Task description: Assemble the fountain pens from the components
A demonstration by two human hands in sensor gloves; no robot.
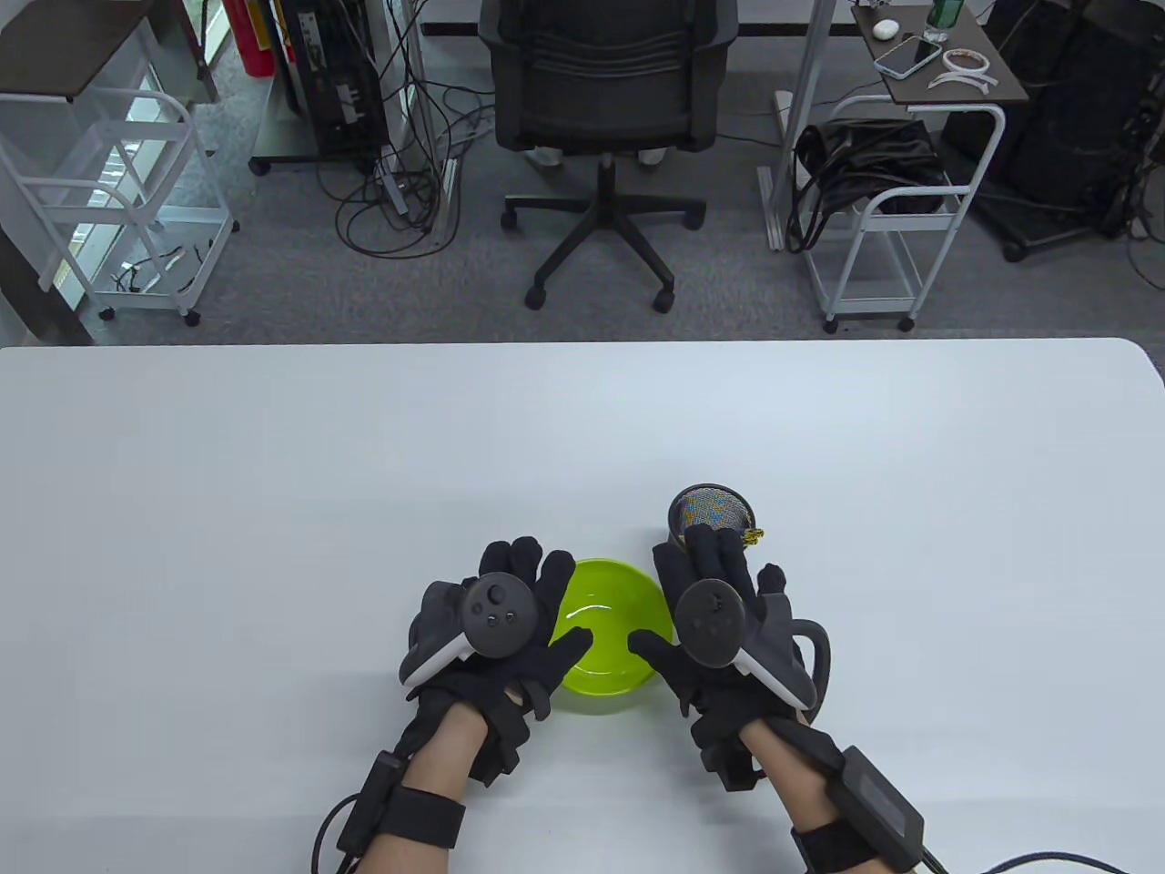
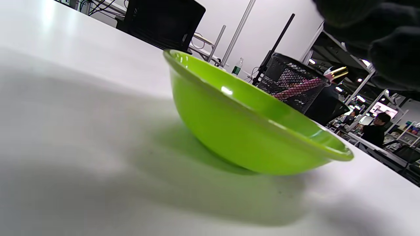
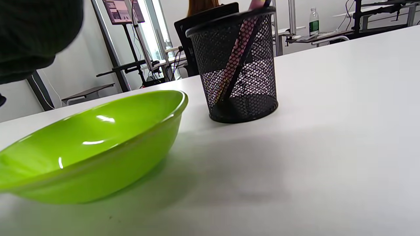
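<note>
A lime green bowl sits on the white table between my hands; its inside looks bare in the table view. It also shows in the left wrist view and the right wrist view. A black mesh pen cup stands just behind the bowl's right side and holds a pink patterned pen with a gold end. My left hand lies flat with fingers spread at the bowl's left. My right hand lies flat at the bowl's right, fingertips near the cup. Both hold nothing.
The table's far edge runs across the middle of the table view. Behind it stand an office chair, white wire carts and cables on the floor. Wide bare tabletop lies to the left and right of the hands.
</note>
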